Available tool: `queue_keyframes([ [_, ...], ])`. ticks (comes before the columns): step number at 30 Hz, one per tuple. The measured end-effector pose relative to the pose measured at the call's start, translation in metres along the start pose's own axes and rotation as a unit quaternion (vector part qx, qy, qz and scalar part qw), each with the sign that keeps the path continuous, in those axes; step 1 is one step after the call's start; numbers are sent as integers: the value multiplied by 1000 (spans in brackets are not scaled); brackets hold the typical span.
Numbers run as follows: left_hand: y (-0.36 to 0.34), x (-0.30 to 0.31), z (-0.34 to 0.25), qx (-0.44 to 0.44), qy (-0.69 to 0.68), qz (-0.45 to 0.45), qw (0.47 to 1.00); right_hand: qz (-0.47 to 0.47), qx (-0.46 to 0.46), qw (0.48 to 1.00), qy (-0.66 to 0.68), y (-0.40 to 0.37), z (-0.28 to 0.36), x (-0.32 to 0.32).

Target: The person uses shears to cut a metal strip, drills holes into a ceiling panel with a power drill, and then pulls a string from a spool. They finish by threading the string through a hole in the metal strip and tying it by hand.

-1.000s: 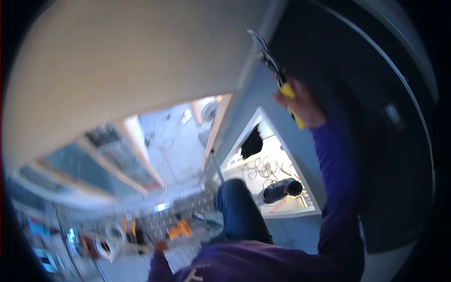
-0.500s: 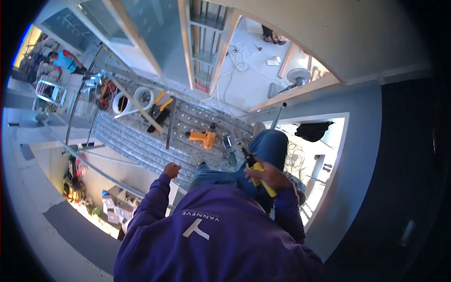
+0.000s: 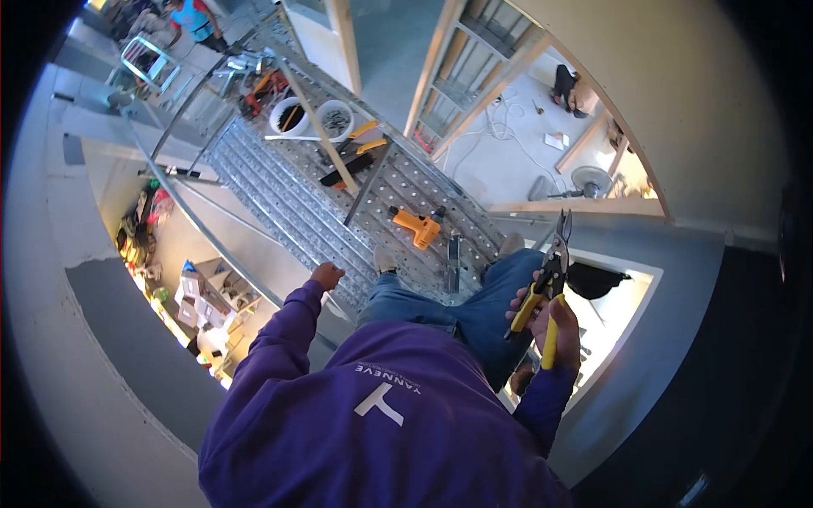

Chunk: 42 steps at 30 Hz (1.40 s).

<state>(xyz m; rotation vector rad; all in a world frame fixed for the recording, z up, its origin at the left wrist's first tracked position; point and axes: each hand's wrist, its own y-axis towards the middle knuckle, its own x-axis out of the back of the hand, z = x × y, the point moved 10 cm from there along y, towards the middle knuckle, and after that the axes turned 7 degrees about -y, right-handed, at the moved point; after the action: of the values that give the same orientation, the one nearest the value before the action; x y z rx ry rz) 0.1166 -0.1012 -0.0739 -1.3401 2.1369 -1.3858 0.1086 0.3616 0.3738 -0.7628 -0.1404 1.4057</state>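
Observation:
My right hand (image 3: 561, 326) holds a pair of tin snips (image 3: 555, 269) with yellow handles, jaws pointing up and handles spread apart. My left hand (image 3: 327, 275) is curled closed over the edge of the platform, and whatever it may hold is hidden. An orange cordless drill (image 3: 419, 227) lies on the perforated metal platform (image 3: 296, 199) ahead of my feet. Close to it, between my legs, is a short metal channel (image 3: 454, 262).
Two white buckets (image 3: 336, 120) stand farther along the platform beside a wooden strip (image 3: 318, 127) and yellow-handled tools (image 3: 366, 138). A metal rail (image 3: 203, 241) runs along the left side. Below are a fan (image 3: 591, 181) and boxes (image 3: 201, 303). Another person (image 3: 195, 21) is at the far left.
My right hand has raised the tin snips and turned them upright, with the handles now wider apart. The view has swung so the platform appears farther right. My left hand stays closed.

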Motion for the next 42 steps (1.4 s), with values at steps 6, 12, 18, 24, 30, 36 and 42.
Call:
queue_keyframes([
  [6, -13, 3, -17, -32, -16, -23, 999, -30, 2, 999, 13, -14, -4, 23],
  [12, -20, 17, -10, -73, 63, -5, 995, -146, 89, 985, -21, -99, 12, 73],
  [18, -2, 58, 33, -102, 259, 18, 960, -294, 101, 949, -55, -182, 3, 142],
  [24, -27, 92, 38, 47, 138, 29, 989, -329, 134, 933, -66, -140, 31, 158],
  [30, -43, 66, 43, 55, 299, 188, 934, -217, 50, 968, -113, -22, -10, 95],
  [36, -37, 45, 21, 64, 276, 195, 939, -128, -47, 916, -377, -34, -103, 62],
  [42, -84, 26, 3, 30, 71, 54, 996, -117, -204, 843, -484, -58, -226, 97],
])
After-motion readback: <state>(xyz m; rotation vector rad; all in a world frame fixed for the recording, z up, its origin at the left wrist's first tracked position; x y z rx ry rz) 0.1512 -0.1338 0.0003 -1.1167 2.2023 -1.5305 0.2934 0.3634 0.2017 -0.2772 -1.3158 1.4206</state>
